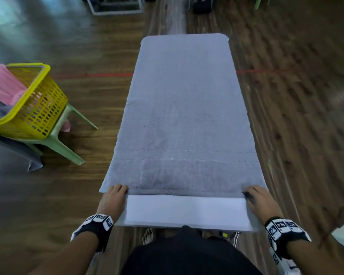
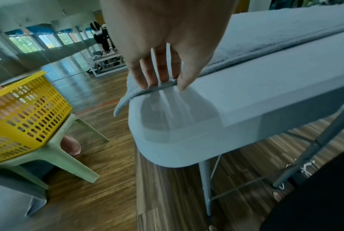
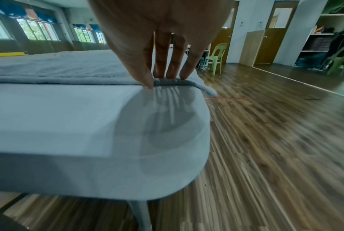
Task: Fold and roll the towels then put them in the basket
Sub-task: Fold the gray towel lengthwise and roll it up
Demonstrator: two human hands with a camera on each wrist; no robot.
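nearest me is the bare white strip of the bench (image 1: 187,211), left uncovered so i have room to start turning the cloth over on itself. my left hand (image 1: 112,201) and my right hand (image 1: 261,203) sit at the two near corners of the grey towel (image 1: 185,116). the fingers (image 2: 163,73) of my left lie nearly straight with their tips on the hem, thumb down on the bench beside it; the right fingers (image 3: 173,65) do the same at the other corner. as far as i can tell they press on the edge and do not clamp it yet. i keep them wide apart so the edge stays square when i lift it.

beyond them the towel lies flat along the whole bench, its side edges just over the rim, so i judge the fold is about to begin.

farther left, the yellow basket (image 1: 38,108) waits on a green chair (image 1: 56,139), tilted toward me, with pink and grey cloth in it.
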